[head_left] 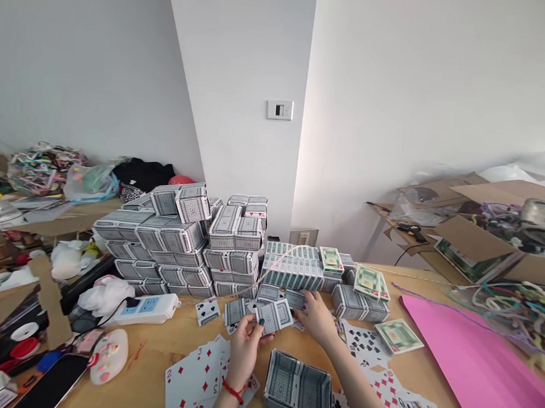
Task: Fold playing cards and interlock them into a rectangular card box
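My left hand (248, 341) pinches a folded playing card piece (268, 317) with a grey patterned back and white flaps, held just above the table. My right hand (317, 319) reaches past it, fingers curled at the edge of another folded card (294, 299); its fingertips are partly hidden. More folded pieces (235, 312) lie beside and behind the left hand. In front of me, between my forearms, stands an open box built of folded cards (298, 381). Loose playing cards (192, 377) are fanned out by my left wrist, and others (365, 345) lie right of my right forearm.
Stacked blocks of folded cards (159, 240) line the back left. A row of card decks (291, 263) and boxed decks (372, 282) stand behind my right hand. A power strip (148, 307), a phone (53, 384), pink sheet (465, 370) and open cardboard box (477, 241) surround the workspace.
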`<state>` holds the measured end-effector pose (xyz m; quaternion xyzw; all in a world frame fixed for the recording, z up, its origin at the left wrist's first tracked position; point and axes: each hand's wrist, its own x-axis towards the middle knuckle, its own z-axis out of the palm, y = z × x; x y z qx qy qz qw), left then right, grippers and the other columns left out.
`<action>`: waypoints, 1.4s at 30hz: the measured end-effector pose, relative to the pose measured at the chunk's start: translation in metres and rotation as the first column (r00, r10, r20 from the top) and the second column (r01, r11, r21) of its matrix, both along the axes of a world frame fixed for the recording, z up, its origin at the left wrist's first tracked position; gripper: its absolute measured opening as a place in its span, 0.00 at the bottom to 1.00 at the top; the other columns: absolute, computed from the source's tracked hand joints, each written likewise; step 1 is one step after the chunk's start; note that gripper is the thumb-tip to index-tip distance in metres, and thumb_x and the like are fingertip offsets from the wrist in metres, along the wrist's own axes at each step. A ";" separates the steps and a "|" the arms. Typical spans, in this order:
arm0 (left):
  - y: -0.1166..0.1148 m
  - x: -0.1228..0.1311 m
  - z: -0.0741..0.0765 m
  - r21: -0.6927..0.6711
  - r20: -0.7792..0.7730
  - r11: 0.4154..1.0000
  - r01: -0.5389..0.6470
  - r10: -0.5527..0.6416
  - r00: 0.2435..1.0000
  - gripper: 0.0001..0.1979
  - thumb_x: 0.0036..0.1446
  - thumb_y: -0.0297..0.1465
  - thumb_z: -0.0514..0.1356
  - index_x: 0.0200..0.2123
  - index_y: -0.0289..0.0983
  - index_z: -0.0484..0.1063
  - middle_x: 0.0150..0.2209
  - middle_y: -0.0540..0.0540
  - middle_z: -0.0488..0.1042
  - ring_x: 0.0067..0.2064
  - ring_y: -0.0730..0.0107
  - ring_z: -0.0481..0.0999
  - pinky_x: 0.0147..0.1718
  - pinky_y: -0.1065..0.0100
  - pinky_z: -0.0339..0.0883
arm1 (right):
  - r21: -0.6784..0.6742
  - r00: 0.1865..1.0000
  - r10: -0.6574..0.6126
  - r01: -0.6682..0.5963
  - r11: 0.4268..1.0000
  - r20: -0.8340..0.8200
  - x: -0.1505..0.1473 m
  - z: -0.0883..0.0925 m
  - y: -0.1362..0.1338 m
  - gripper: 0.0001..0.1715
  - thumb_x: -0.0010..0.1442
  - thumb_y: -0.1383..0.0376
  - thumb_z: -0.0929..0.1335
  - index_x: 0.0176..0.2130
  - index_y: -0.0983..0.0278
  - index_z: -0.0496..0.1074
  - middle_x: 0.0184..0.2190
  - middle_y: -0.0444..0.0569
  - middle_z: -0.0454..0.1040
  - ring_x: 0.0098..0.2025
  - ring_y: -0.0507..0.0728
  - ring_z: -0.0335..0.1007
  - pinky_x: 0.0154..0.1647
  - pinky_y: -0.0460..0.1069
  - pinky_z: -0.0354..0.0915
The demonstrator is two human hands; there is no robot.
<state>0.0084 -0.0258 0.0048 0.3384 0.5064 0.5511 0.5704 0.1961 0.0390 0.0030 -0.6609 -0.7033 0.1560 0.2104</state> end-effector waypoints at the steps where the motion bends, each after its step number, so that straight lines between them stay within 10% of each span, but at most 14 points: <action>1: 0.000 -0.001 0.000 -0.005 -0.012 1.000 0.006 -0.006 1.000 0.19 0.42 0.41 0.61 0.36 0.36 0.65 0.34 0.43 0.75 0.35 0.58 0.77 0.32 0.61 0.72 | -0.015 1.000 -0.015 0.015 1.000 0.004 0.000 -0.001 0.000 0.25 0.51 0.60 0.66 0.49 0.63 0.64 0.46 0.56 0.65 0.44 0.62 0.67 0.35 0.48 0.62; 9: 0.000 0.000 0.003 -0.027 -0.055 1.000 0.011 -0.013 0.998 0.19 0.43 0.41 0.60 0.37 0.38 0.65 0.32 0.45 0.75 0.32 0.59 0.77 0.33 0.61 0.72 | 0.014 0.998 0.059 -0.058 0.998 -0.028 0.002 0.005 -0.002 0.10 0.49 0.64 0.67 0.35 0.62 0.66 0.38 0.49 0.68 0.41 0.59 0.66 0.36 0.47 0.58; 23: -0.003 0.002 0.007 0.023 -0.090 0.999 0.027 -0.025 0.996 0.18 0.44 0.41 0.59 0.37 0.37 0.66 0.31 0.45 0.75 0.32 0.59 0.77 0.31 0.61 0.72 | -0.029 0.986 0.013 -0.018 0.999 -0.167 -0.003 0.001 0.003 0.11 0.41 0.67 0.70 0.29 0.64 0.67 0.35 0.47 0.66 0.31 0.54 0.66 0.27 0.45 0.56; 28: -0.006 0.003 0.008 0.033 -0.051 0.999 0.025 -0.023 0.998 0.17 0.44 0.40 0.60 0.35 0.36 0.67 0.30 0.45 0.75 0.32 0.59 0.77 0.31 0.61 0.72 | -0.017 0.947 -0.038 0.034 0.999 -0.320 0.000 -0.005 -0.015 0.08 0.51 0.61 0.64 0.28 0.63 0.64 0.23 0.44 0.67 0.27 0.54 0.66 0.26 0.46 0.59; 35: 0.007 0.012 0.002 -0.016 0.049 1.000 0.013 -0.012 0.999 0.18 0.42 0.38 0.63 0.36 0.35 0.67 0.31 0.43 0.76 0.33 0.59 0.78 0.32 0.62 0.72 | -0.134 0.334 -0.111 -0.044 0.990 -0.936 0.003 -0.014 -0.034 0.21 0.48 0.51 0.67 0.37 0.61 0.64 0.19 0.41 0.66 0.18 0.53 0.63 0.19 0.47 0.60; 42: 0.023 0.038 -0.005 -0.022 0.191 0.998 -0.053 0.056 0.980 0.18 0.39 0.37 0.65 0.33 0.36 0.66 0.30 0.44 0.76 0.32 0.59 0.78 0.33 0.61 0.72 | -0.182 0.093 -0.177 -0.049 0.982 -0.980 -0.001 -0.019 -0.034 0.19 0.45 0.51 0.69 0.32 0.61 0.66 0.20 0.41 0.67 0.20 0.52 0.63 0.22 0.47 0.60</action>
